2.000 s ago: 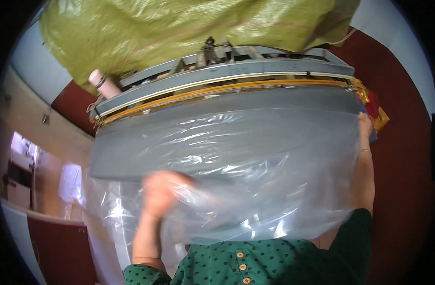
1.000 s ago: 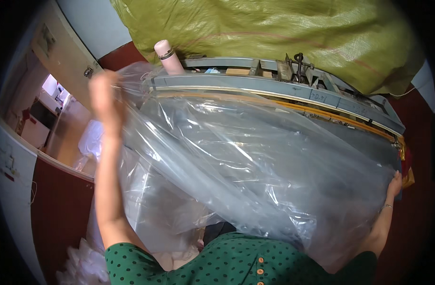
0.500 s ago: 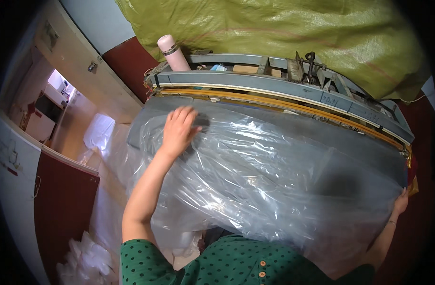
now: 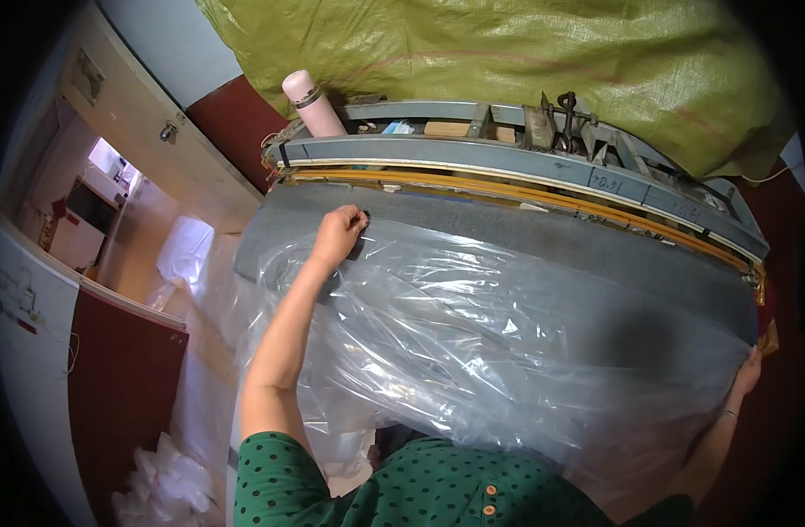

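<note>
Green dotted top w/ buttons at btm ctr of frame, nearest. Clear plastic film lies creased over ctr and lower ctr, far edge running from L of ctr to far R. Bunched clear plastic lower L. R hand, lower R edge of frame: fingers clamped on film's R corner; bracelet on wrist. L hand, just above and L of ctr: thumb and fingertips together, pinching film's far edge. Grey counter under film, bare strip showing beyond its edge. Next out, orange strips along counter's far side, then grey metal frame spanning upper ctr to R. Pink bottle leans at frame's L end, upper L of ctr. Door ajar, upper L. Yellow-green woven sheet across top, behind frame.
</note>
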Available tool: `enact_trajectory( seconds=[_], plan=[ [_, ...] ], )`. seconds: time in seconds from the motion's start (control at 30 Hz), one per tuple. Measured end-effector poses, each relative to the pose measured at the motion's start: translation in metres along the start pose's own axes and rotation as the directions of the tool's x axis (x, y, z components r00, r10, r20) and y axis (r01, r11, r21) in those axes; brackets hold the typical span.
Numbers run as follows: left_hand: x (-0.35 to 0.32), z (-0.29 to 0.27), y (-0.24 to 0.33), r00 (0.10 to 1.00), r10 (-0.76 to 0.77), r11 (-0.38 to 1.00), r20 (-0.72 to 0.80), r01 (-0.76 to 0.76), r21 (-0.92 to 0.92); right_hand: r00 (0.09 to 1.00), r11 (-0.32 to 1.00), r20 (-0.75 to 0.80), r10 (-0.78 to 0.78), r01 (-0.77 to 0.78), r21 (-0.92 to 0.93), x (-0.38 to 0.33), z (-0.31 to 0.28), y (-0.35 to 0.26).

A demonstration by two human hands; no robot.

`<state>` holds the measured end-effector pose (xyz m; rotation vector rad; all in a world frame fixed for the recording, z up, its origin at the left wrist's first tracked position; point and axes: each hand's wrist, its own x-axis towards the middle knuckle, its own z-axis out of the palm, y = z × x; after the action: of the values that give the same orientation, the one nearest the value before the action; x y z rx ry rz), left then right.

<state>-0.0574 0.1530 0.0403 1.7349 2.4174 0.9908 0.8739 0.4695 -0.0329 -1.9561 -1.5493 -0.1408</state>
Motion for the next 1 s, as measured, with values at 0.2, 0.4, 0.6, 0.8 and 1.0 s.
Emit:
enact_trajectory(
  seconds=[0.2,0.4,0.6,0.8,1.0],
  plan=[
    [-0.012,0.009,0.006,0.989,0.014,0.994,-0.147,0.002,0.108,0.996,0.852,0.045,0.075,-0.087,0.517,0.010,-0.020,0.028],
    [-0.016,0.005,0.011,0.990,0.061,0.976,-0.131,-0.032,0.216,0.971,0.743,0.077,0.227,-0.224,0.630,0.000,-0.036,0.016],
    [0.015,-0.029,0.001,0.923,-0.189,0.967,-0.336,0.235,0.100,0.985,0.407,0.011,0.173,-0.082,0.910,0.034,-0.012,-0.072],
    [0.036,-0.009,-0.116,0.770,-0.271,0.943,-0.578,0.091,-0.320,0.973,0.914,-0.231,-0.017,0.109,0.390,0.034,0.035,-0.176],
    [0.064,0.020,-0.168,0.787,-0.439,0.802,-0.432,0.127,-0.583,0.987,0.638,-0.149,0.067,0.072,0.766,0.027,0.094,-0.214]
  ],
)
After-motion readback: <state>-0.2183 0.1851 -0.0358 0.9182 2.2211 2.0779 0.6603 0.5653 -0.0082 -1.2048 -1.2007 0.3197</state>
